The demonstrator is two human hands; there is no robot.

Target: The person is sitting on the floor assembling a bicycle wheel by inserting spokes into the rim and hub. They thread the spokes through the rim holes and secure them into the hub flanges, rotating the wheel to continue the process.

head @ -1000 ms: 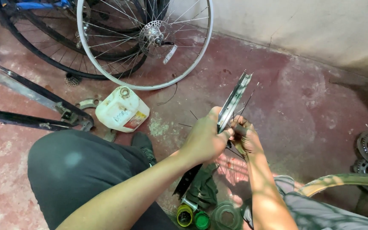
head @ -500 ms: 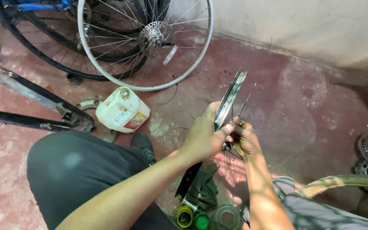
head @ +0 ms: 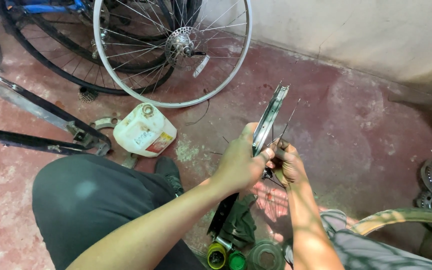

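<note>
My left hand [head: 238,165] stays clamped on the bare wheel rim [head: 268,117], held edge-on above the red floor [head: 356,115]. It now stands a little steeper than half a second ago. My right hand [head: 287,162] has closed in at its right side, fingertips pinched on a thin spoke [head: 288,120]. The white jug [head: 145,131] lies far left.

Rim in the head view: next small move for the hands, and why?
Probably keep the left hand clamped on the rim and let the right hand guide the loose spoke toward a rim hole. The rim stands edge-on and steady in that grip, while the right fingers pinch thin spokes beside it, their free ends sticking up unseated.
</note>
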